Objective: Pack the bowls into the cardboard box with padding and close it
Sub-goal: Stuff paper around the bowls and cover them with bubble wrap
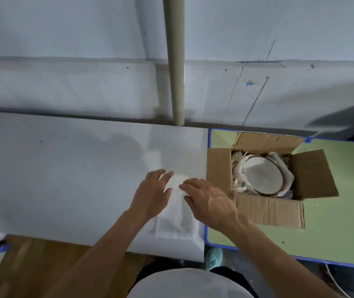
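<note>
Left hand point(152, 190), right hand point(208, 201), fingers point(164, 177) extended on one white sheet point(176, 224), one open cardboard box point(268, 211), one bowl point(262, 175) inside

The cardboard box point(268, 211) is plain brown with corrugated ribbing. Inside it, the bowl point(262, 175) is off-white with a dark reddish rim, amid white crumpled padding point(239, 168). Under the box lies a pale green desk point(344, 233) edged in blue. Left of the box, a greyish white desk point(64, 179) bears a white paper sheet point(178, 224).
</note>
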A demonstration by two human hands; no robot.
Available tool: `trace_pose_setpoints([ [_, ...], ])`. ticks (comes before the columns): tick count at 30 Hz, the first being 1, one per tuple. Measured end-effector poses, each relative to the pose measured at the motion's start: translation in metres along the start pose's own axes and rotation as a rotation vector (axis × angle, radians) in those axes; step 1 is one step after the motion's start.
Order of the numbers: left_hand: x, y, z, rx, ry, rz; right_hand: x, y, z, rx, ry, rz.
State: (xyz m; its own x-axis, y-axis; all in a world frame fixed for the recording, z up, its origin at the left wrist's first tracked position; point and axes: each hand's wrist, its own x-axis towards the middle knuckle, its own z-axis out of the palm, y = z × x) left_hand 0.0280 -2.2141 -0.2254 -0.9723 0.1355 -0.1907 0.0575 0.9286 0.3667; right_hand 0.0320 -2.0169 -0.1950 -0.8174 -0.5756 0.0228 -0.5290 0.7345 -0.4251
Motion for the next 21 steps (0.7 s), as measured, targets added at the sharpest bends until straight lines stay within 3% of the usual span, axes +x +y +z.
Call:
trace_pose_setpoints([
  [5, -0.013, -0.023, 0.027, 0.012, -0.170, -0.046, -0.003, -0.010, 0.055, -0.084, -0.378, 0.238],
  [9, -0.010, -0.030, 0.051, 0.041, -0.321, -0.017, -0.022, -0.001, 0.084, -0.095, -0.457, 0.338],
  [13, -0.003, -0.030, 0.068, 0.077, -0.411, 0.032, -0.036, 0.012, 0.107, 0.008, -0.423, 0.358],
  [17, 0.006, -0.031, 0.074, 0.059, -0.397, 0.045, -0.044, 0.022, 0.121, 0.140, -0.193, 0.328],
  [21, 0.010, -0.035, 0.069, 0.049, -0.360, 0.039, -0.039, 0.018, 0.109, 0.160, -0.065, 0.247],
])
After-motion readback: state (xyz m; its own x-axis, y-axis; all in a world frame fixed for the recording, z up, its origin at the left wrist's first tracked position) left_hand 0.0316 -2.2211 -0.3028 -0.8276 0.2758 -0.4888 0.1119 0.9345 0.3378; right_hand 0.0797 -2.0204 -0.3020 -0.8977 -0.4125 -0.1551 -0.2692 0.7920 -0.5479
